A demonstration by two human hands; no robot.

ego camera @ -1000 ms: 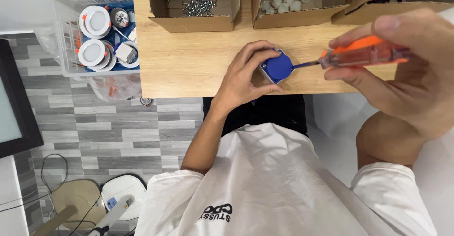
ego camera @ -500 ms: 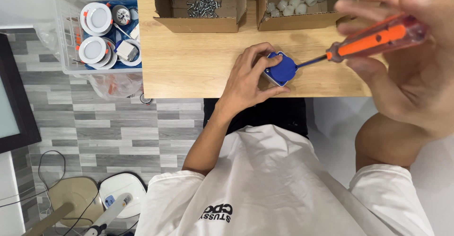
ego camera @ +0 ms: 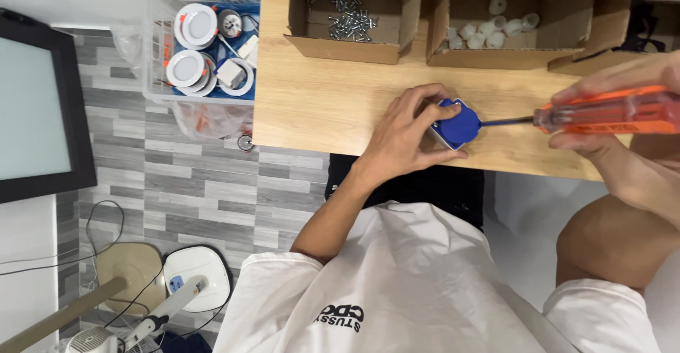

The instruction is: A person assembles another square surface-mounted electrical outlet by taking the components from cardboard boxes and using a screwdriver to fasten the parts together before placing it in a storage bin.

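Your left hand (ego camera: pixel 404 130) clamped the blue part (ego camera: pixel 458 123) at the tabletop's (ego camera: pixel 319 105) near edge; your right hand (ego camera: pixel 623 123) gripped the screwdriver (ego camera: pixel 602 112), tip at the part. You needed the shaft kept square, pressure steady.

box of screws (ego camera: pixel 345 19), white fittings (ego camera: pixel 489 29) — plastic bin (ego camera: pixel 202 48)

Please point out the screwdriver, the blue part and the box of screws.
screwdriver (ego camera: pixel 609 111), head view, on its orange handle.
blue part (ego camera: pixel 457 125), head view, on its blue face.
box of screws (ego camera: pixel 340 46), head view, on its front wall.
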